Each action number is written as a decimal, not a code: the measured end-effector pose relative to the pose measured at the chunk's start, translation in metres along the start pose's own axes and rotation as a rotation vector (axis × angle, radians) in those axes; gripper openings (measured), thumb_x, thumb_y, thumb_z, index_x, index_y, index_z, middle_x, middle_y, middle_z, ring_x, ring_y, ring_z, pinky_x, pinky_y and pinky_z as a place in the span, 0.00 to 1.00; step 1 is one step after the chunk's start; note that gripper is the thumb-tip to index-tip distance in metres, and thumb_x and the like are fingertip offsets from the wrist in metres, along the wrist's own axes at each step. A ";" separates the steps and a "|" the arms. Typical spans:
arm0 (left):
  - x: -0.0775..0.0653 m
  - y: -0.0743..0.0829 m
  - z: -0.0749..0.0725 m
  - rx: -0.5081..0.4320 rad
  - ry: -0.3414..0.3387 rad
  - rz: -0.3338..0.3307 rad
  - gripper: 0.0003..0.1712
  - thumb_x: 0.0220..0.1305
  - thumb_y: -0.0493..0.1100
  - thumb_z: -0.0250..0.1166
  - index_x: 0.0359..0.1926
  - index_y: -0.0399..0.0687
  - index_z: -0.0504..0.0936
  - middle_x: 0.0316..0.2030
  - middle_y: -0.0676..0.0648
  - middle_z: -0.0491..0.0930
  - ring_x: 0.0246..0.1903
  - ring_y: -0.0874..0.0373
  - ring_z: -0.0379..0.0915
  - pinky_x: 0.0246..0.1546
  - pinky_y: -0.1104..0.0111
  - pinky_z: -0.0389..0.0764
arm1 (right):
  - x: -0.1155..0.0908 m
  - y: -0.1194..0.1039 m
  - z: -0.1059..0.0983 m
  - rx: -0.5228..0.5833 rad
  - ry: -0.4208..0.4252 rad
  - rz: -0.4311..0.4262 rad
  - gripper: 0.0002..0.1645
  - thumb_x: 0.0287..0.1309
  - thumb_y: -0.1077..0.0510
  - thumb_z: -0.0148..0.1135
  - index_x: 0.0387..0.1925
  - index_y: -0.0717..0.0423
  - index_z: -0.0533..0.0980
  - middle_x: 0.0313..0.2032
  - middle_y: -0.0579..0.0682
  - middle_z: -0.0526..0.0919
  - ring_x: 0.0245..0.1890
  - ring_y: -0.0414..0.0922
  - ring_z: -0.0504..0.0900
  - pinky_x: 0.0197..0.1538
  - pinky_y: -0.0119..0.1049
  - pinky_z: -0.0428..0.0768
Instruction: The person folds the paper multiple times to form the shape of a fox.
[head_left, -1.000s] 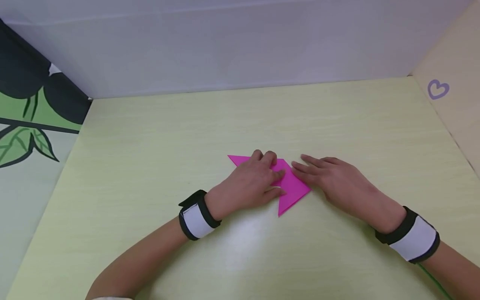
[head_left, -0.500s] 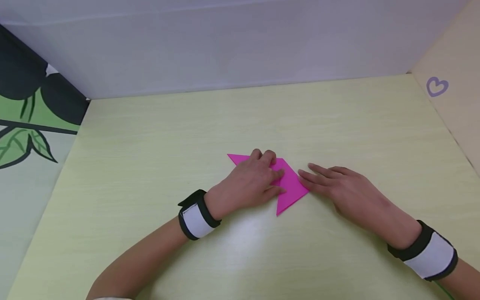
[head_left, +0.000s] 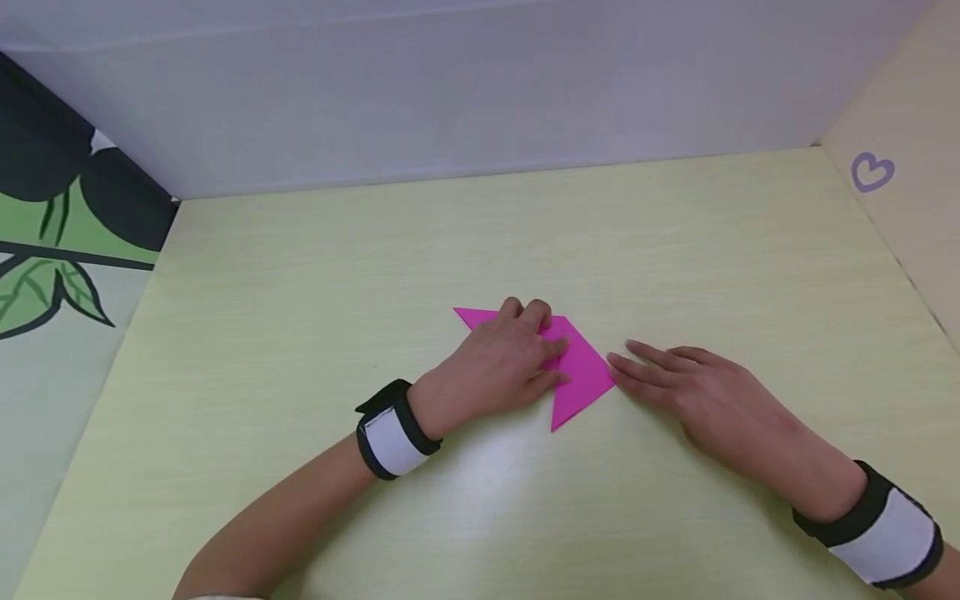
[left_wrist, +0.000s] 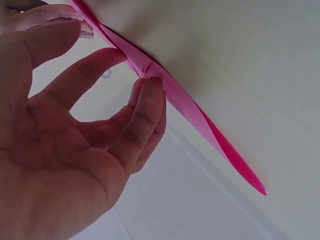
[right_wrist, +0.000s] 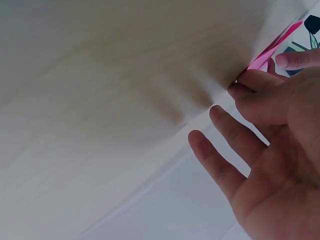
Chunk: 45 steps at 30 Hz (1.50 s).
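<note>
A folded sheet of pink paper (head_left: 583, 371) lies on the table, with one pointed corner to the left and another toward the person. My left hand (head_left: 498, 362) rests over its left and middle part, pressing it down with spread, slightly bent fingertips, and hides much of it. In the left wrist view, these fingers (left_wrist: 145, 107) touch the paper along a fold, and its flaps stand a little raised. My right hand (head_left: 697, 387) is at the paper's right corner, fingers extended and fingertips right at the edge. Its outer fingers (right_wrist: 220, 165) appear spread in the right wrist view.
The pale wood-grain table (head_left: 337, 258) meets a white wall (head_left: 480, 92) at the back. A side panel with a purple heart (head_left: 872, 172) borders the right. On the left is a surface with a green and black leaf picture (head_left: 45, 287).
My right hand has slid right and toward the person along the paper's right edge to its corner. The left hand has stayed on the paper, which has hardly shifted.
</note>
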<state>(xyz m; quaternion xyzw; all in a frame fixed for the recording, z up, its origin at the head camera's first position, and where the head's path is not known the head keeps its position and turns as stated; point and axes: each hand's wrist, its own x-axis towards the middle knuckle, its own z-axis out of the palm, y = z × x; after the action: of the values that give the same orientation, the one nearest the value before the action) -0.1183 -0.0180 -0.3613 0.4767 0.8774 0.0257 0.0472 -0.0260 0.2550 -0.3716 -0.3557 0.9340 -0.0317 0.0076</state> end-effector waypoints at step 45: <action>0.008 -0.029 0.007 -0.176 0.045 -0.017 0.19 0.71 0.53 0.65 0.60 0.60 0.86 0.45 0.49 0.75 0.39 0.57 0.68 0.38 0.71 0.73 | 0.079 0.020 -0.001 0.233 0.125 -0.043 0.25 0.55 0.69 0.74 0.56 0.56 0.85 0.52 0.51 0.88 0.58 0.53 0.83 0.56 0.51 0.82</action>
<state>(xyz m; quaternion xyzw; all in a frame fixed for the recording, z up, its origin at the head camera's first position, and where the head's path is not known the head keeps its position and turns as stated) -0.1461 -0.0272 -0.3717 0.4624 0.8767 0.1130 0.0695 -0.0977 0.2175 -0.3715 -0.3696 0.9149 -0.1623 -0.0098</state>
